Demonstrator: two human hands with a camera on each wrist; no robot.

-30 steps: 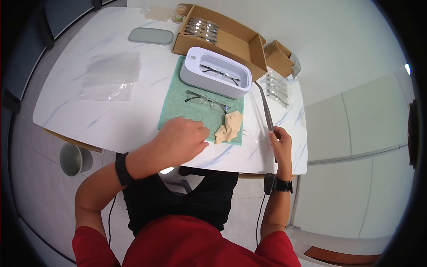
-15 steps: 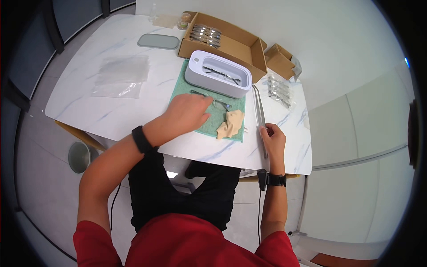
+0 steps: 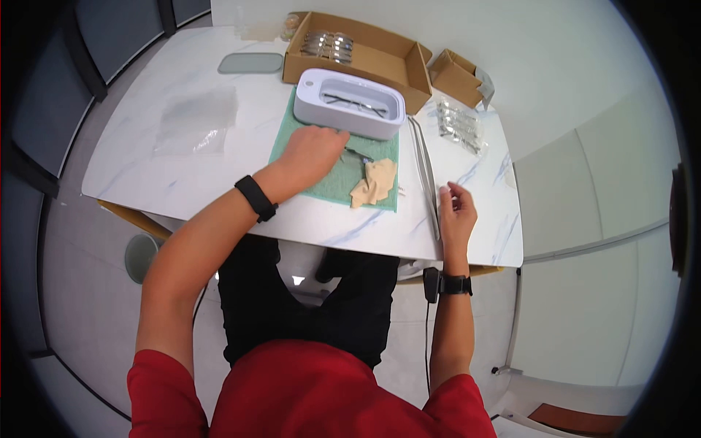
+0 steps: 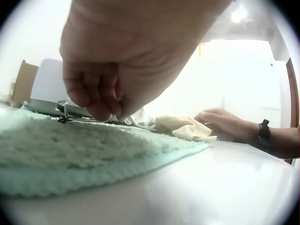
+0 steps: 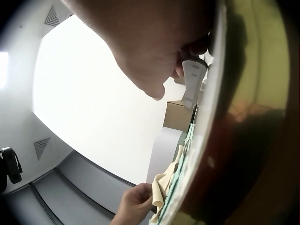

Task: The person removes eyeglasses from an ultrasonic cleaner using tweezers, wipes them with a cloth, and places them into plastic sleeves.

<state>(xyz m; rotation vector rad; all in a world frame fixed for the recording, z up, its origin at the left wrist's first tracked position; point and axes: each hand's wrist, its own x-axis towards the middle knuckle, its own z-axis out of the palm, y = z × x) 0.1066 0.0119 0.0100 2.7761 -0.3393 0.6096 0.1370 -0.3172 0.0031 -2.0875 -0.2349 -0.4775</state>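
Observation:
On the green towel [image 3: 328,186], a pair of eyeglasses [image 3: 358,154] is partly covered by my left hand [image 3: 310,157]. In the left wrist view, the thumb and curled fingers pinch the eyeglasses' frame [image 4: 70,114], low over the towel. My right hand [image 3: 457,215] rests on the table with loosely bent fingers and holds nothing. Long grey tweezers [image 3: 425,171] lie just left of it; in the right wrist view their end [image 5: 193,77] sits close by the fingers. A beige cloth [image 3: 375,182] lies crumpled on the towel, beside the eyeglasses.
A white cleaner tub [image 3: 343,123] holds another pair of eyeglasses [image 3: 355,104]. Behind stands a cardboard box [image 3: 391,69] with several wrapped glasses. More bagged glasses [image 3: 460,128] and a small carton [image 3: 454,77] are at right. Plastic bags [image 3: 193,124] and a grey lid [image 3: 250,63] lie left.
My left hand has moved forward over the towel onto the eyeglasses and taken hold of them. The right hand has laid the tweezers down and let go.

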